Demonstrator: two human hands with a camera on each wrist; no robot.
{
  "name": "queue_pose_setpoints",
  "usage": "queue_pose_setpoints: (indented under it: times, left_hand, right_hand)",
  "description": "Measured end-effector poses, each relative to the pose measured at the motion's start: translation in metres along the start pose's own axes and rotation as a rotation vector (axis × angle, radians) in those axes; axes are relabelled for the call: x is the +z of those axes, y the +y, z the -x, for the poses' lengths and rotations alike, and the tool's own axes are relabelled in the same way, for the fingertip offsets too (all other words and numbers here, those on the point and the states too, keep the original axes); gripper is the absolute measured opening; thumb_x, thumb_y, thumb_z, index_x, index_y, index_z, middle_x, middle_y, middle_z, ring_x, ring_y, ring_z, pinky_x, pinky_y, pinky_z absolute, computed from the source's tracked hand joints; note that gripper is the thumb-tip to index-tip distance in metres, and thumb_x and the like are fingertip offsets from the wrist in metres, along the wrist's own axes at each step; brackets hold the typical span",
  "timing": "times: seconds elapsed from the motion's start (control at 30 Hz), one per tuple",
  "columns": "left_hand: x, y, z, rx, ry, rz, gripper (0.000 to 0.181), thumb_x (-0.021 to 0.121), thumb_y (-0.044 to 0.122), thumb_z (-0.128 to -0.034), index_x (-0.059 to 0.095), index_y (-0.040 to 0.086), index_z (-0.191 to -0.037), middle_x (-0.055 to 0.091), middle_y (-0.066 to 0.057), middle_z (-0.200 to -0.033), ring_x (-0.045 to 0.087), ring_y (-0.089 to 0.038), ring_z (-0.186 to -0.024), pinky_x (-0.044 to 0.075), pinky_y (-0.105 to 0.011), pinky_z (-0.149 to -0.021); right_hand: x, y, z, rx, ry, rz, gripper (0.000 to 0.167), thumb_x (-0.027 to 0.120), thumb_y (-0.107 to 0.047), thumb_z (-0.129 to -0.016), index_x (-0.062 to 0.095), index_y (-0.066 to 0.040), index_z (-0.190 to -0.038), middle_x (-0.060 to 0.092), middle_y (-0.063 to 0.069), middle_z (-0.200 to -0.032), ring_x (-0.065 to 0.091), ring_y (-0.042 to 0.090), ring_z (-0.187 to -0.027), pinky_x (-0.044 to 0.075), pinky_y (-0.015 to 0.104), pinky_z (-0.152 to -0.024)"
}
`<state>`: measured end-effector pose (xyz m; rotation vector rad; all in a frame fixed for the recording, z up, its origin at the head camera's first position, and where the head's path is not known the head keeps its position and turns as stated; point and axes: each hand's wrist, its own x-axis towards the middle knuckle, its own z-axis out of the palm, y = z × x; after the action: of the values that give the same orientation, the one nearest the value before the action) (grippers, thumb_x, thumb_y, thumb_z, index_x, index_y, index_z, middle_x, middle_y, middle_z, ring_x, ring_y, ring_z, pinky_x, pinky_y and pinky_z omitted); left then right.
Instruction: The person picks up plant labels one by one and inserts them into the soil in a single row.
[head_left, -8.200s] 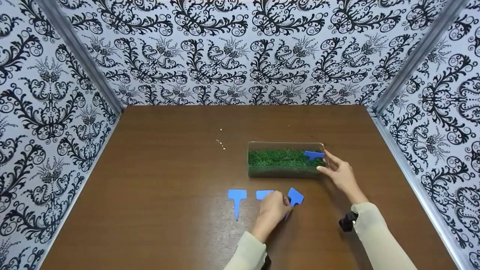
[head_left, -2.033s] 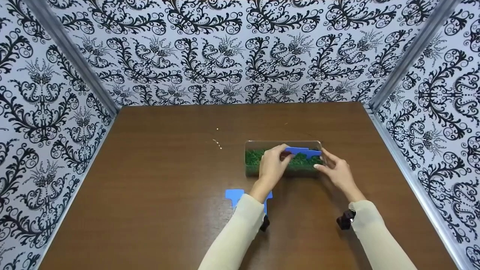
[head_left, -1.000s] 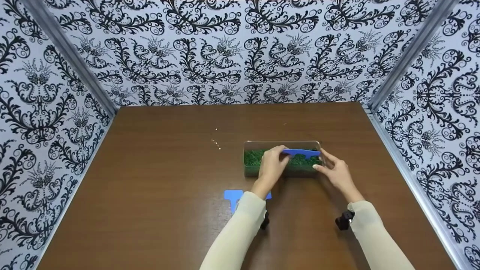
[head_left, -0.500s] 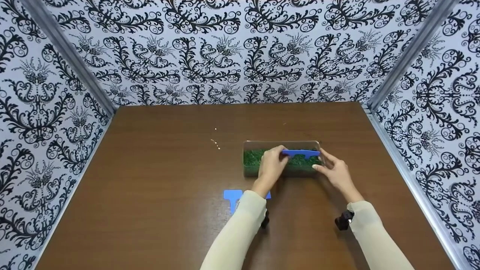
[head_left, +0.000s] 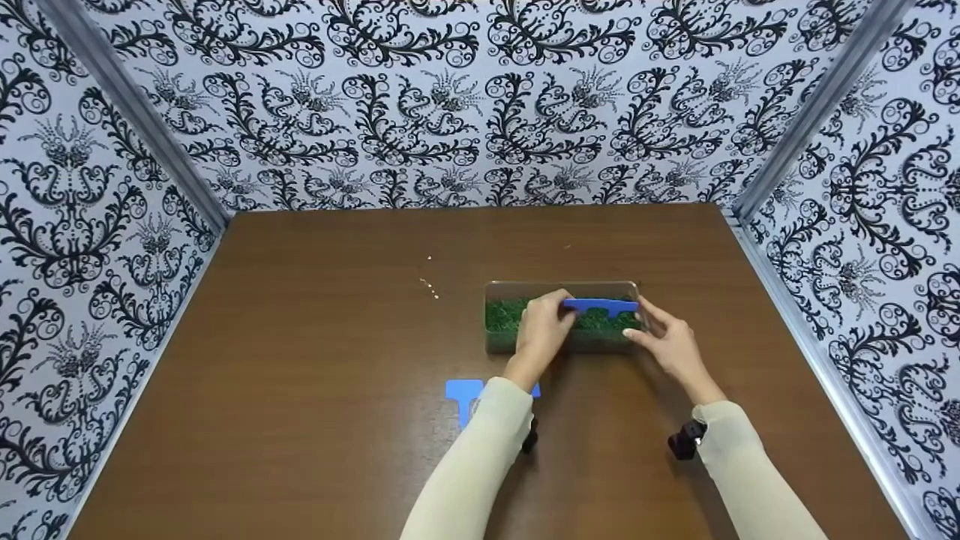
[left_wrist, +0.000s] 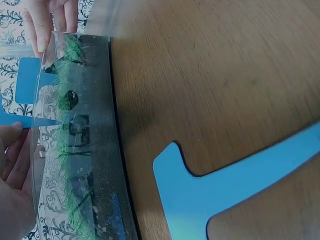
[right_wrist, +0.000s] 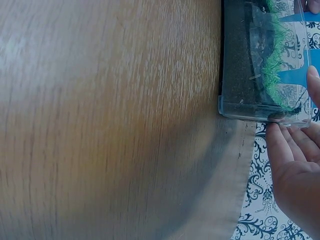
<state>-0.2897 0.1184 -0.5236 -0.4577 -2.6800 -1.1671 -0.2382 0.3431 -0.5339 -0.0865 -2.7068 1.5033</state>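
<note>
A clear plastic box (head_left: pixel 501 346) holds green artificial grass (head_left: pixel 504 313) over a dark filling. My left hand (head_left: pixel 541 326) pinches the head of a blue T-shaped plant label (left_wrist: pixel 22 120), whose point reaches down into the grass. Close to its right, another blue plant label (head_left: pixel 624 307) stands upright in the grass. My right hand (head_left: pixel 670 343) grips the box's right end between thumb and fingers, also seen from below in the right wrist view. On the table lie two more plant labels, one at left (head_left: pixel 465 391) and one (head_left: pixel 535 391) mostly hidden under the left sleeve.
The brown wooden table (head_left: pixel 315 345) is bordered by patterned black-and-white walls (head_left: pixel 420 112) with metal corner strips. Small pale specks (head_left: pixel 430 286) lie left of the box. A dark wrist camera (head_left: pixel 684 441) sits at the right sleeve.
My left hand has taken a plant label from the table and carried it to the box. Lately the label has sunk slightly, level with its neighbour. The right hand stays on the box.
</note>
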Motion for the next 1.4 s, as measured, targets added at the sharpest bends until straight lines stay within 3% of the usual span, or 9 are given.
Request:
queue_pose_setpoints:
  times: [0.13, 0.37, 0.77, 1.07, 1.4]
  left_hand:
    - [0.0005, -0.0001, -0.0008, -0.025, -0.018, -0.012, 0.007, 0.071, 0.018, -0.0927, 0.074, 0.017, -0.099, 0.077, 0.003, -0.100, 0.074, -0.015, -0.092, 0.059, -0.030, -0.080]
    - [0.0019, -0.0016, -0.0025, -0.034, -0.035, -0.020, 0.006, 0.071, 0.019, -0.0929, 0.074, 0.017, -0.098, 0.077, 0.003, -0.101, 0.073, -0.015, -0.094, 0.059, -0.029, -0.082]
    - [0.0024, 0.0008, -0.0049, -0.099, -0.073, -0.064, 0.009, 0.069, 0.021, -0.0945, 0.074, 0.018, -0.102, 0.077, 0.002, -0.102, 0.074, -0.016, -0.093, 0.059, -0.031, -0.080]
    - [0.0045, 0.0009, -0.0080, -0.115, -0.064, -0.124, 0.009, 0.071, 0.021, -0.0930, 0.073, 0.017, -0.101, 0.078, -0.001, -0.098, 0.075, -0.020, -0.088, 0.060, -0.035, -0.076]
    - [0.0044, 0.0027, -0.0090, -0.141, -0.071, -0.131, 0.009, 0.071, 0.022, -0.0933, 0.073, 0.016, -0.100, 0.078, -0.001, -0.097, 0.075, -0.021, -0.087, 0.060, -0.036, -0.075]
  right_hand:
    - [-0.0002, -0.0001, 0.0007, -0.001, -0.003, 0.032, 0.069, 0.071, -0.027, -0.093, 0.040, -0.011, -0.152, 0.052, 0.021, -0.144, 0.052, 0.034, -0.134, 0.046, 0.011, -0.096]
    - [0.0000, -0.0008, 0.0001, -0.008, -0.008, 0.008, 0.068, 0.071, -0.023, -0.093, 0.039, -0.010, -0.152, 0.049, 0.021, -0.147, 0.051, 0.034, -0.135, 0.043, 0.004, -0.092]
    - [-0.0008, -0.0025, 0.0000, -0.005, -0.012, -0.018, 0.068, 0.071, -0.020, -0.093, 0.038, -0.009, -0.152, 0.047, 0.021, -0.148, 0.051, 0.033, -0.135, 0.046, 0.014, -0.098]
    - [0.0000, -0.0021, 0.0005, -0.006, -0.014, -0.021, 0.068, 0.071, -0.023, -0.093, 0.039, -0.008, -0.152, 0.048, 0.022, -0.147, 0.050, 0.034, -0.136, 0.043, 0.003, -0.091]
    - [0.0017, 0.0007, -0.0008, -0.012, -0.004, -0.035, 0.068, 0.071, -0.021, -0.093, 0.040, -0.006, -0.151, 0.048, 0.023, -0.147, 0.051, 0.035, -0.135, 0.043, 0.001, -0.088]
